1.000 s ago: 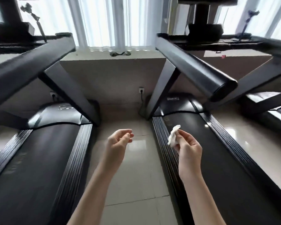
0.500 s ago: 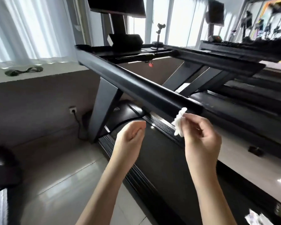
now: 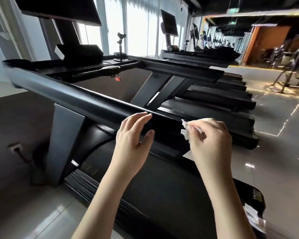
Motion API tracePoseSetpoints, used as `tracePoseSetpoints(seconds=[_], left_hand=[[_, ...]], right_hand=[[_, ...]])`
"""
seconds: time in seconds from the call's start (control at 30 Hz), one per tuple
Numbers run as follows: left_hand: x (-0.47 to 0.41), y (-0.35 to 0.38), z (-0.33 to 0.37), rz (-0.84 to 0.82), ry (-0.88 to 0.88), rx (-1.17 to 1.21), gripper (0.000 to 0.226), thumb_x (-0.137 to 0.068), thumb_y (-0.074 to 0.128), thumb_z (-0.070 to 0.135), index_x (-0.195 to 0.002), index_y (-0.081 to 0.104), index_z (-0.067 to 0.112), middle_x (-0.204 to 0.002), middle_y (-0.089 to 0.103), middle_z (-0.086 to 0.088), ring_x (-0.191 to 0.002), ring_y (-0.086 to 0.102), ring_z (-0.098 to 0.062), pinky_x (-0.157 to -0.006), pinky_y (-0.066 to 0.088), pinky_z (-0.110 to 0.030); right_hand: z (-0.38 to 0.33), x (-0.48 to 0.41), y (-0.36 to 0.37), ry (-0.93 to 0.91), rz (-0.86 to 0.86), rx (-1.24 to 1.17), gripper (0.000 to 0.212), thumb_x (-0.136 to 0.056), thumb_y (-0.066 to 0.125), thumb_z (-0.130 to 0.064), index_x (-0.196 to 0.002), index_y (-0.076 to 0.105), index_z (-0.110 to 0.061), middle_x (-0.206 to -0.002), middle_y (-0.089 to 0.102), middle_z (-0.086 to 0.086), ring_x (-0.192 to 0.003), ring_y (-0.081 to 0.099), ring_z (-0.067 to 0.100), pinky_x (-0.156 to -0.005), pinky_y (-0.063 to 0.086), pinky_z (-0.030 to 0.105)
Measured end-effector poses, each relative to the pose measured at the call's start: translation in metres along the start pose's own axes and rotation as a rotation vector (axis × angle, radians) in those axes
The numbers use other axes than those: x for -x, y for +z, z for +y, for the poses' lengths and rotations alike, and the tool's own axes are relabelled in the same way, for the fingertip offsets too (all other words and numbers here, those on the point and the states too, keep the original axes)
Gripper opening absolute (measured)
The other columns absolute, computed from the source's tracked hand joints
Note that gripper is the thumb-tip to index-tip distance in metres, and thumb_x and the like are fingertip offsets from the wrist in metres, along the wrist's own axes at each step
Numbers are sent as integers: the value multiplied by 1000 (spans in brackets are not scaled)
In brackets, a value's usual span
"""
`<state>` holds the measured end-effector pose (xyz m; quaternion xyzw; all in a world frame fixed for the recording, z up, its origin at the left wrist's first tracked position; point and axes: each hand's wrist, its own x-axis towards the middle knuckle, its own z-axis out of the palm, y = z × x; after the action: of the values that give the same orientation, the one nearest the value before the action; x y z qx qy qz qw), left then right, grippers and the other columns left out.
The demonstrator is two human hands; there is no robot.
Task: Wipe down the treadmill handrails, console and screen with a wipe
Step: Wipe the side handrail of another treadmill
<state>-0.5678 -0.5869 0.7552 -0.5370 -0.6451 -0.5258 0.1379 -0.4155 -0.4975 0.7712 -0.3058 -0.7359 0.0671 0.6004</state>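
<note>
Thumb and fingertips of the right hand (image 3: 212, 140) pinch a crumpled white wipe (image 3: 185, 132) at the near end of the treadmill's black handrail (image 3: 86, 99). The left hand (image 3: 133, 135) arches over that end, fingers straight, thumb apart from them; whether it touches the rail is unclear. The console (image 3: 79, 55) sits at the rail's far end.

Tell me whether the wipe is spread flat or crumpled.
Crumpled. The wipe is a small bunched wad pinched in the right hand beside the handrail end, not opened out; whether it touches the rail, cannot tell.
</note>
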Motion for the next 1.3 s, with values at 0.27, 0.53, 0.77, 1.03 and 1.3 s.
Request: tracePoseSetpoints(seconds=[0.27, 0.53, 0.77, 1.03, 1.3], left_hand=[[-38, 2, -42, -115, 161, -176, 50, -90, 41, 40, -129, 59, 16, -135, 56, 2, -133, 39, -19, -113, 21, -42], [-39, 8, -51, -94, 266, -201, 45, -92, 42, 36, -127, 59, 13, -130, 59, -1, -129, 44, -26, -112, 21, -47], [-40, 6, -55, -112, 320, -229, 47, -92, 43, 35, -130, 56, 9, -131, 57, -5, -130, 42, -28, -112, 18, -48], [-38, 9, -53, -89, 308, -266, 51, -92, 44, 38, -129, 56, 6, -131, 58, -8, -130, 43, -30, -112, 21, -53], [-34, 13, -49, -66, 273, -267, 51, -91, 43, 39, -129, 55, 7, -132, 56, -7, -131, 40, -29, -113, 17, -50]], right_hand=[[-16, -22, 34, 102, -140, 128, 24, -81, 50, -19, -72, 72, -19, -76, 72, -5, -73, 65, 23, -74, 50, 47], [-14, -11, 21, 191, 125, 348, 27, -77, 52, -7, -61, 60, -27, -52, 49, -9, -58, 46, 22, -60, 38, 31], [-20, 24, 23, -11, 200, 371, 21, -88, 56, -3, -93, 76, -9, -96, 74, 1, -91, 68, 25, -77, 52, 49], [-18, 43, 32, -138, 267, 405, 24, -85, 60, 10, -97, 75, -4, -105, 72, 5, -98, 65, 25, -85, 51, 42], [-3, 49, 34, -155, 396, 349, 22, -86, 62, 11, -97, 75, -2, -105, 61, 4, -94, 60, 23, -79, 52, 42]])
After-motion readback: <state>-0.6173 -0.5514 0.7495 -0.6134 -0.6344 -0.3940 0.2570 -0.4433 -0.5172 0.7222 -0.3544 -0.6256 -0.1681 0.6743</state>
